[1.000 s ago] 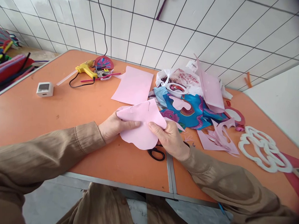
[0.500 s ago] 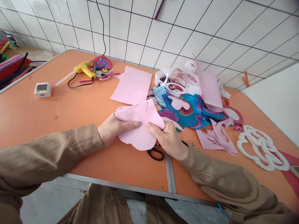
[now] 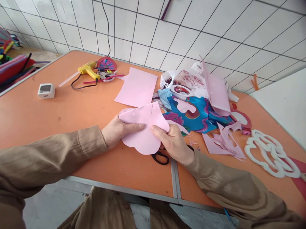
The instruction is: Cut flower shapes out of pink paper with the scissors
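Observation:
A pink sheet [image 3: 141,137], felt or foam by its look, is held above the table between both hands. Its lower edge is cut in a rounded curve, and a short dark line marks it near the top corner. My left hand [image 3: 116,130] grips its left side, thumb on top and fingers underneath. Pinching the right side is my right hand [image 3: 173,140], its thumb also on top. Black-handled scissors [image 3: 160,158] lie on the table just below the sheet, partly covered by my right hand. A larger pink sheet [image 3: 138,86] lies flat beyond my hands.
A yellow glue gun [image 3: 89,70] and a small white box [image 3: 46,90] stand at the back left. Blue patterned cloth [image 3: 194,115], pink offcuts [image 3: 223,141] and white looped cutouts [image 3: 270,156] lie on the right. A tiled wall [image 3: 143,29] closes off the back.
The hands and the pink sheet keep the same hold. The whole view has shifted slightly, so things appear a little further right.

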Demonstrator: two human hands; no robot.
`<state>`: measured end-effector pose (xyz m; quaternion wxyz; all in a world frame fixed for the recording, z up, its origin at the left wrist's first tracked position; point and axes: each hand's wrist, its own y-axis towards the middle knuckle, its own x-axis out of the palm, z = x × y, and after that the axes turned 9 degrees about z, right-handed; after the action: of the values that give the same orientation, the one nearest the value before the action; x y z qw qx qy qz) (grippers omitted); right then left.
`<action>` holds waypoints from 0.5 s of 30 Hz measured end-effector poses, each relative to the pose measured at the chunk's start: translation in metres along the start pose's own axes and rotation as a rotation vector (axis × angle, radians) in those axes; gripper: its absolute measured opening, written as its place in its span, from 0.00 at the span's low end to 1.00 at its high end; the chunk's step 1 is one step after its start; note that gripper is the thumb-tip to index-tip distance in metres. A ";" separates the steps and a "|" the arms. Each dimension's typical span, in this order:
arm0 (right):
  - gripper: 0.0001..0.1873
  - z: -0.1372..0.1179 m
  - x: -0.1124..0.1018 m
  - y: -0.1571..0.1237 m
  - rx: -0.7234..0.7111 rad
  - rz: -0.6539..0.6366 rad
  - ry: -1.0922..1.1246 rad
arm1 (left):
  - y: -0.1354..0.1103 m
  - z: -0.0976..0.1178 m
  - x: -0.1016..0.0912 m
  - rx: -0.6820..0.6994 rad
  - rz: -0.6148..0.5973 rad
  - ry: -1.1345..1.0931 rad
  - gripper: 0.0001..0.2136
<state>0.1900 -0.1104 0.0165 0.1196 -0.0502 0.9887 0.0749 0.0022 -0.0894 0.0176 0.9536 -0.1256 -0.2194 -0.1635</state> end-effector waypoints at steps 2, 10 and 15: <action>0.22 0.000 0.000 0.000 -0.001 -0.005 0.001 | 0.000 0.000 0.000 -0.008 0.006 -0.009 0.17; 0.32 0.006 -0.010 0.002 0.061 -0.085 0.048 | 0.003 0.000 -0.003 -0.048 0.058 -0.031 0.21; 0.33 -0.004 -0.035 0.016 0.100 -0.217 -0.020 | 0.010 0.011 -0.008 -0.004 0.161 -0.038 0.22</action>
<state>0.2209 -0.0923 0.0315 0.1390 -0.1500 0.9788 0.0127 -0.0048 -0.0749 0.0217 0.9591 -0.1480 -0.2262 -0.0845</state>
